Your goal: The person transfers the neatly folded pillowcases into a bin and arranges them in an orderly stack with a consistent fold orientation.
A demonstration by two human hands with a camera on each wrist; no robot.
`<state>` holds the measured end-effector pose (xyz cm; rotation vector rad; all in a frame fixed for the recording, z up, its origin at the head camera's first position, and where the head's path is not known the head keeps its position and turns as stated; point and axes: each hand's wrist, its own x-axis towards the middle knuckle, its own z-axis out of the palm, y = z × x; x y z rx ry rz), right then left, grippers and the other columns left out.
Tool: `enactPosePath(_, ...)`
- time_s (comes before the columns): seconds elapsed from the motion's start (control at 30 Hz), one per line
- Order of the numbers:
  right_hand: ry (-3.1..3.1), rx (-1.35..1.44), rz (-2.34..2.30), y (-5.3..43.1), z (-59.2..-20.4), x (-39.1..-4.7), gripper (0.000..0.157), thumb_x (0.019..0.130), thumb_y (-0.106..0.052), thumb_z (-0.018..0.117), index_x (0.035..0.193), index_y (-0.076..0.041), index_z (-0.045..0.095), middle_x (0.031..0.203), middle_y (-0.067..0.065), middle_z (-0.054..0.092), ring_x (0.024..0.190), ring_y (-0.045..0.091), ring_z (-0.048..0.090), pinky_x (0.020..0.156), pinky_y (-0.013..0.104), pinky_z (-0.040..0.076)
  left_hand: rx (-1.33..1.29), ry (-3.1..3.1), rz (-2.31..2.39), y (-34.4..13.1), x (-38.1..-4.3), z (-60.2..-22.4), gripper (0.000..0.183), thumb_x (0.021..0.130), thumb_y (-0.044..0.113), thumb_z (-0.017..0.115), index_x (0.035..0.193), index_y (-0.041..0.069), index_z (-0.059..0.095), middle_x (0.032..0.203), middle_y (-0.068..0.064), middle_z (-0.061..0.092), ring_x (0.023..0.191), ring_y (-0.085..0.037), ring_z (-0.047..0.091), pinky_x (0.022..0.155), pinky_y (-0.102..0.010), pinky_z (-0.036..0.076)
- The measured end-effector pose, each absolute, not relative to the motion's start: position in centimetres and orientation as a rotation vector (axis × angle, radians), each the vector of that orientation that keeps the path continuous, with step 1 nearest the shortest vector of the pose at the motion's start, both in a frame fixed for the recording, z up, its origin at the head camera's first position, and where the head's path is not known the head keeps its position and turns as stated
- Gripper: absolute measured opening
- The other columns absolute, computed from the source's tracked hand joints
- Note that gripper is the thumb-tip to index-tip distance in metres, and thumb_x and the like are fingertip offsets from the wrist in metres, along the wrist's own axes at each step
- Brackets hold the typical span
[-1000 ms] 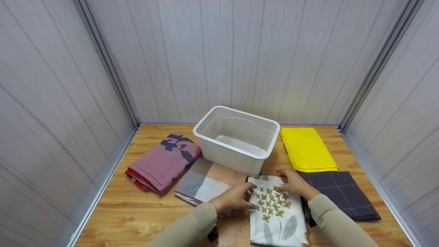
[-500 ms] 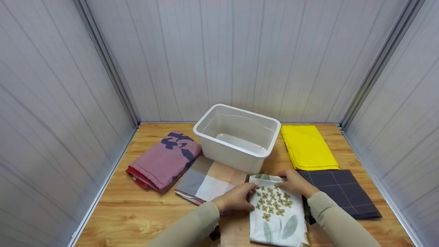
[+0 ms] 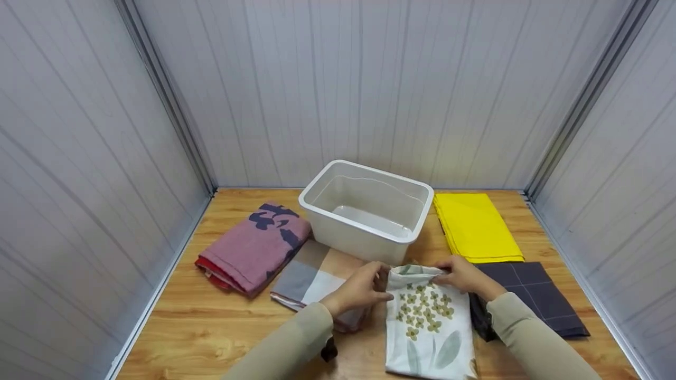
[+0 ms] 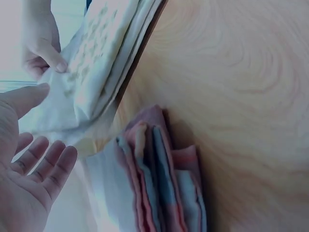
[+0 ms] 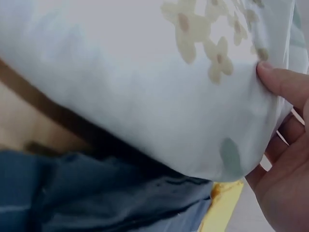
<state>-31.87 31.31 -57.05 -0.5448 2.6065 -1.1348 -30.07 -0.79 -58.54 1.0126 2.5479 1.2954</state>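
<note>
A folded white cloth point(image 3: 428, 327) printed with tan flowers and grey-green leaves lies at the front, right of centre. My right hand point(image 3: 467, 277) pinches its far right corner, the thumb on top and the fingers beneath, as the right wrist view shows. That far edge is lifted and bunched. By the far left corner is my left hand point(image 3: 362, 287), its thumb and fingers spread apart; in the left wrist view the fingers point(image 4: 55, 166) look relaxed and clear of the cloth. Partly behind the left hand lies a folded checked cloth point(image 3: 322, 274) in grey, white and peach.
An empty white plastic bin point(image 3: 364, 235) stands behind the cloths. To the left lies a folded pink and navy cloth point(image 3: 253, 250). A yellow folded cloth point(image 3: 478, 227) and a dark checked cloth point(image 3: 528, 298) are on the right. Panel walls point(image 3: 338, 84) enclose the wooden table point(image 3: 211, 332).
My right hand now pinches and raises the white cloth's far right corner. My left hand has moved up toward the far left corner, off the cloth's side edge.
</note>
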Motion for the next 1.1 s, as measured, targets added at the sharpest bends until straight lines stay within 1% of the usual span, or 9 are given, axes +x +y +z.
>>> enactPosePath(0.1,2.604,-0.574,-1.161,31.8,-56.5,-31.7,0.021,0.097,-0.005,0.077,0.115,0.005,0.079,0.104,0.019,0.080,0.078,0.012,0.058,0.065,0.023,0.047,0.965,2.524,1.351,-0.7,-30.0,-58.6,0.061,0.087,0.016,0.092,0.136,0.000,0.058,0.121,-0.021,0.069,0.108,-0.033,0.069,0.094,-0.038,0.060)
enactPosePath(0.2,2.603,-0.610,-1.190,32.2,-56.0,-31.5,0.019,0.097,-0.004,0.077,0.113,0.006,0.080,0.102,0.020,0.081,0.078,0.008,0.059,0.068,0.022,0.048,0.917,2.496,1.383,-0.5,-29.8,-58.7,0.062,0.088,0.020,0.092,0.136,0.003,0.058,0.126,-0.019,0.068,0.112,-0.032,0.068,0.099,-0.044,0.059)
enactPosePath(0.3,2.597,-0.632,-1.202,32.3,-55.5,-31.4,0.016,0.097,-0.004,0.077,0.110,0.006,0.080,0.100,0.019,0.080,0.077,0.006,0.058,0.070,0.022,0.048,0.880,2.469,1.410,-0.2,-29.6,-58.9,0.063,0.087,0.022,0.093,0.138,0.006,0.059,0.129,-0.014,0.069,0.117,-0.028,0.068,0.104,-0.043,0.058)
enactPosePath(0.4,2.582,-0.638,-1.208,32.2,-55.0,-31.3,0.016,0.097,-0.004,0.078,0.109,0.006,0.080,0.100,0.019,0.080,0.076,0.005,0.058,0.070,0.021,0.048,0.859,2.428,1.463,0.1,-29.4,-58.9,0.065,0.087,0.020,0.093,0.140,0.005,0.058,0.131,-0.012,0.069,0.119,-0.026,0.068,0.107,-0.044,0.057)
enactPosePath(0.57,2.573,-0.656,-1.203,32.0,-54.1,-31.0,0.015,0.097,-0.005,0.078,0.109,0.005,0.081,0.100,0.019,0.081,0.076,0.004,0.059,0.070,0.020,0.049,0.847,2.395,1.542,0.6,-29.4,-58.4,0.073,0.086,0.019,0.093,0.145,0.002,0.054,0.136,-0.015,0.068,0.122,-0.030,0.068,0.109,-0.049,0.057)
enactPosePath(0.7,2.576,-0.683,-1.200,31.5,-53.4,-30.5,0.015,0.098,-0.005,0.078,0.107,0.005,0.081,0.099,0.019,0.082,0.076,0.003,0.060,0.071,0.020,0.050,0.867,2.432,1.532,0.8,-29.4,-57.7,0.081,0.084,0.021,0.095,0.149,0.000,0.052,0.138,-0.015,0.068,0.122,-0.030,0.069,0.109,-0.047,0.057)
enactPosePath(0.9,2.592,-0.741,-1.218,30.2,-52.6,-29.9,0.013,0.095,-0.002,0.080,0.103,0.008,0.081,0.096,0.021,0.081,0.074,0.000,0.059,0.069,0.018,0.050,0.934,2.521,1.428,1.0,-29.5,-56.6,0.085,0.084,0.030,0.095,0.153,0.002,0.053,0.146,-0.014,0.066,0.128,-0.021,0.065,0.115,-0.038,0.052)
enactPosePath(1.0,2.590,-0.796,-1.219,29.6,-52.3,-29.7,0.012,0.094,-0.001,0.081,0.102,0.008,0.081,0.095,0.021,0.081,0.075,-0.001,0.060,0.070,0.018,0.050,0.965,2.525,1.406,1.1,-29.6,-56.3,0.083,0.085,0.031,0.094,0.152,0.003,0.054,0.144,-0.012,0.067,0.125,-0.018,0.066,0.112,-0.033,0.052)
enactPosePath(1.1,2.595,-0.853,-1.215,29.1,-51.9,-29.6,0.010,0.093,0.000,0.081,0.101,0.007,0.082,0.094,0.020,0.081,0.077,-0.002,0.061,0.073,0.018,0.052,0.985,2.508,1.412,1.2,-29.7,-55.9,0.076,0.085,0.026,0.093,0.149,0.004,0.057,0.139,-0.011,0.071,0.119,-0.017,0.068,0.107,-0.030,0.054)
